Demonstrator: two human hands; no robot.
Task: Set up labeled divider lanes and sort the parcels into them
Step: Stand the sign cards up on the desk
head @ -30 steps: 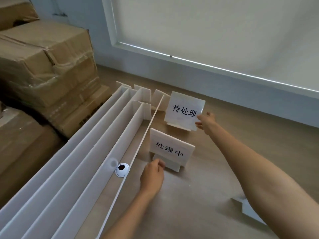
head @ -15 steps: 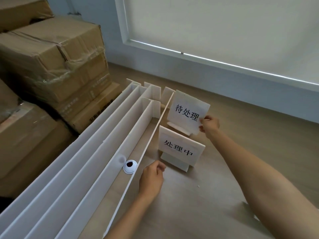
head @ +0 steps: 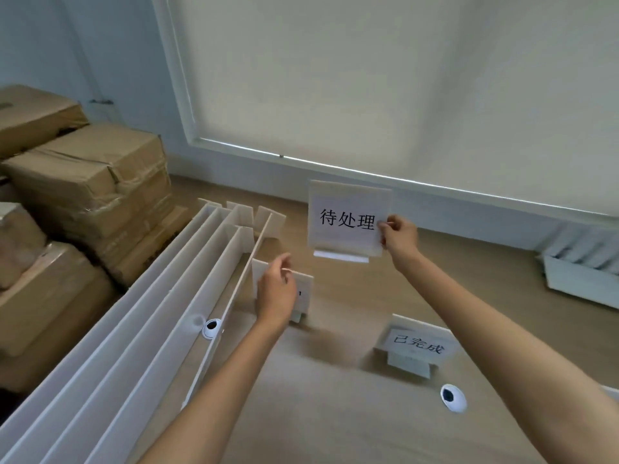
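White cards seem light and stiff: right hand [head: 400,234] fingers pinch the 待处理 sign [head: 345,212] by its edge; left hand [head: 276,293] fingers clamp the second sign [head: 304,296] at its top.

The white sign card [head: 348,202] pinched by the right fingers [head: 385,229] reads "待处理". The standing sign [head: 417,343] below those fingers reads "已完成". The third card [head: 304,289], gripped by the left fingers [head: 283,266], is illegible.

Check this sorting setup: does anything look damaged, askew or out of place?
The cardboard boxes stacked at left are dented, with wrinkled, loose tape. The white divider boards stand bunched close together rather than spread into lanes. Nothing looks spilled.
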